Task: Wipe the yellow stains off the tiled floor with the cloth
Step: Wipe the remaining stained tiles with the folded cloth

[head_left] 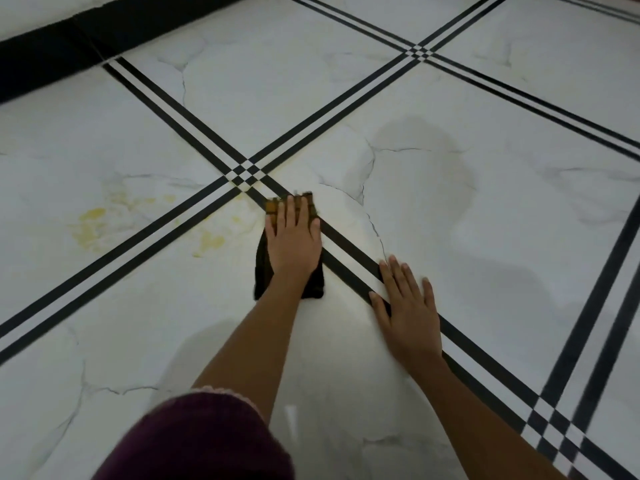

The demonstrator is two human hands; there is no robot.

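Clearly the dark cloth [262, 268] lies flat on the tiled floor [485, 237] beneath the left hand [294, 237], whose fingers [289, 209] are straight and close together, pressing it down rather than gripping. Its yellowed edge shows just beyond the fingertips. The yellow stains [91, 220] spread to the left of those fingers. The right hand [410, 313] rests flat on the floor, fingers spread, holding nothing. The cloth looks soft, thin and light, likely to bunch, so a flat palm over its middle should drive it best.
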